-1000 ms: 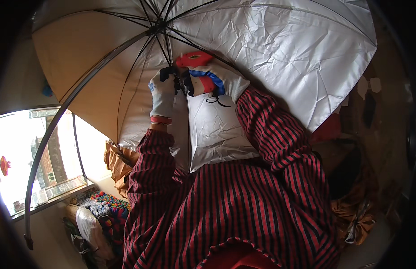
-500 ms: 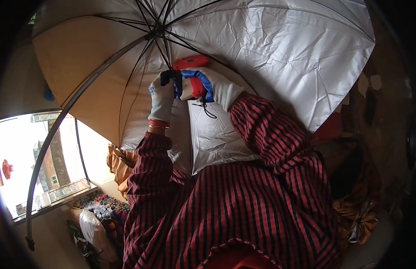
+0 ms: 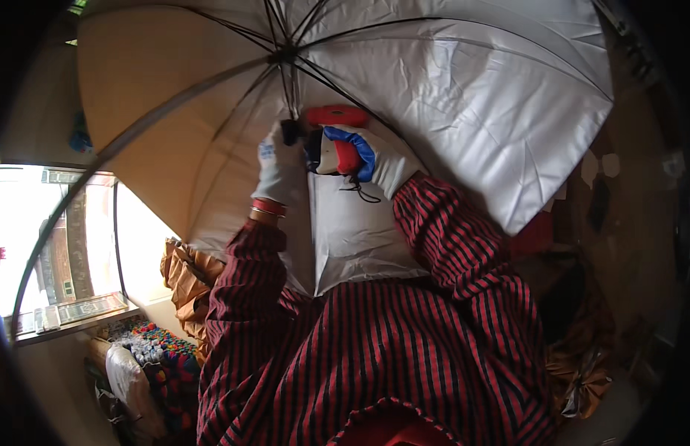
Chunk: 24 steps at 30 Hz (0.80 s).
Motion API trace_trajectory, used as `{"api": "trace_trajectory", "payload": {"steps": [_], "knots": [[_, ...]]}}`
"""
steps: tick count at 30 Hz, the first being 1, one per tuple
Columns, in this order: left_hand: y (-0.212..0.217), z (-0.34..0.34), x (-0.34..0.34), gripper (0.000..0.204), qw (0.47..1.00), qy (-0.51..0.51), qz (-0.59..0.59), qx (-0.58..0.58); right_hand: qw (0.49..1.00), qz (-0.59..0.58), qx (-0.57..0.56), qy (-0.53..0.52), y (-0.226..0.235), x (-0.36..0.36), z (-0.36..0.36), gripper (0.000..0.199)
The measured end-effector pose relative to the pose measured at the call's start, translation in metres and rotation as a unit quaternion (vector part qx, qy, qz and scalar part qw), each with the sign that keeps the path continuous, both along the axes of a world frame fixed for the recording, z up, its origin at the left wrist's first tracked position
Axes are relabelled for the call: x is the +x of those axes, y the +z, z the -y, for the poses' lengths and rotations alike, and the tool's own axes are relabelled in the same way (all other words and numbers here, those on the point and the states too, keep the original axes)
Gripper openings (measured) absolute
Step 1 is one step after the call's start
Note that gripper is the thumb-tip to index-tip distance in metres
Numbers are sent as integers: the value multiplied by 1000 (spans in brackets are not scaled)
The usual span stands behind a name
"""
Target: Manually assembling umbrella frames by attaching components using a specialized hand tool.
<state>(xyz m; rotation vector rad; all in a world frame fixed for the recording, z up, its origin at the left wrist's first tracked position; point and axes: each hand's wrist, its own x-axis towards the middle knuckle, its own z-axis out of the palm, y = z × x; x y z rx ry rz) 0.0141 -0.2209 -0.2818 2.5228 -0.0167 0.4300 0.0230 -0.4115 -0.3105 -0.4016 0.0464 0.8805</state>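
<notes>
An open umbrella (image 3: 464,97), silvery inside, fills the space before me; its dark ribs meet at a hub (image 3: 284,56). My right hand (image 3: 382,157), in a white and blue work glove, grips a red and white handheld device (image 3: 348,157) with a black cord loop hanging from it. A red rounded part (image 3: 337,115) shows just above that hand; whether it belongs to the device I cannot tell. My left hand (image 3: 278,163), gloved too, is closed near the lower end of the thin ribs, left of the device. What its dark fingertips pinch is hidden.
A long dark rod (image 3: 148,123) curves from the hub to the lower left. Beyond it are a bright window (image 3: 44,245) and its sill (image 3: 77,312). Crumpled brown paper (image 3: 189,282), a multicoloured knit heap (image 3: 166,357) and a white plastic bag (image 3: 129,379) lie at the left.
The view has shifted, so the umbrella hub sits further right in the picture. My right hand with the device has drawn slightly away from my left hand, leaving a small gap.
</notes>
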Motion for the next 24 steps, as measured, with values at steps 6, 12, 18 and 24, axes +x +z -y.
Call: {"api": "trace_trajectory", "payload": {"steps": [6, 12, 18, 24], "knots": [[54, -76, 61, 36, 969, 33, -39, 241, 992, -38, 56, 105, 3, -9, -4, 30], [90, -100, 58, 33, 968, 35, 3, 249, 994, 105, -15, 0, 23, -9, 9, 35], [3, -18, -7, 69, 997, 22, 18, 78, 960, 138, -122, -212, -10, 1, 15, 39], [-31, 10, -26, 61, 967, 92, -161, 175, 955, 161, -154, -197, -9, -1, 12, 33]]}}
